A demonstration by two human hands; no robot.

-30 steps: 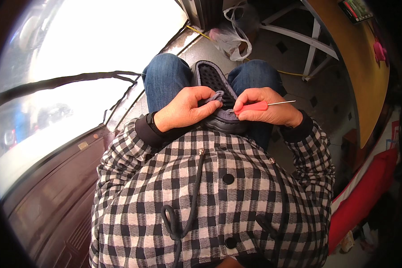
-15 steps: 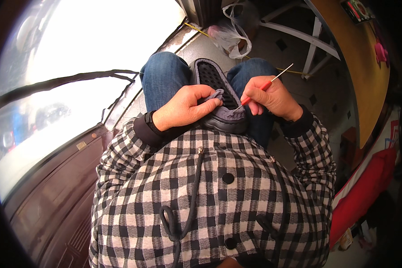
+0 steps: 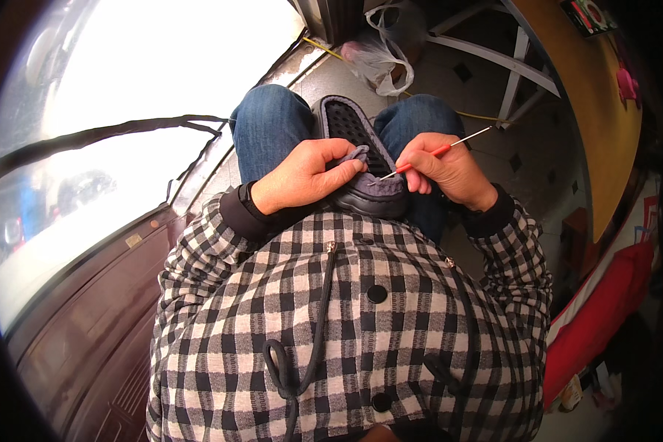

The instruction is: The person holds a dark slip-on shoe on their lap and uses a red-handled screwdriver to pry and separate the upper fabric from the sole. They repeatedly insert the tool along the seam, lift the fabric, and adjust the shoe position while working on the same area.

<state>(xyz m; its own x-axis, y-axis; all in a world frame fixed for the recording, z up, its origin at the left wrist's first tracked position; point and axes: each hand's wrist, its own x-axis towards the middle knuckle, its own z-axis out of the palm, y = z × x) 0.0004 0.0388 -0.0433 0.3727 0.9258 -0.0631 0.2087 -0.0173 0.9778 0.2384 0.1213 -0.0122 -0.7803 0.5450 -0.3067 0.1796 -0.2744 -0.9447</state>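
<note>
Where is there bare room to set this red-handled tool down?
The tan tabletop looks bare left of the pink item; the tiled floor does too, between the right hand and the tabletop's edge. Crowded: between the knees, where left hand, grey fluffy trim, red-handled tool and slipper meet, and beyond them, around the plastic bag and white frame.

The left hand (image 3: 306,175) covers one side of the slipper (image 3: 350,124), and its fingers hide part of the grey yarn (image 3: 360,153) they pinch. The right hand (image 3: 449,168) hides the middle of the red-handled tool (image 3: 405,168); the tool's tip is too fine to tell whether it sits in a stitch. The contents of the plastic bag (image 3: 379,72) are unclear. The top edge cuts off the wooden surface (image 3: 571,88), the bottom edge the checked jacket (image 3: 302,295).
</note>
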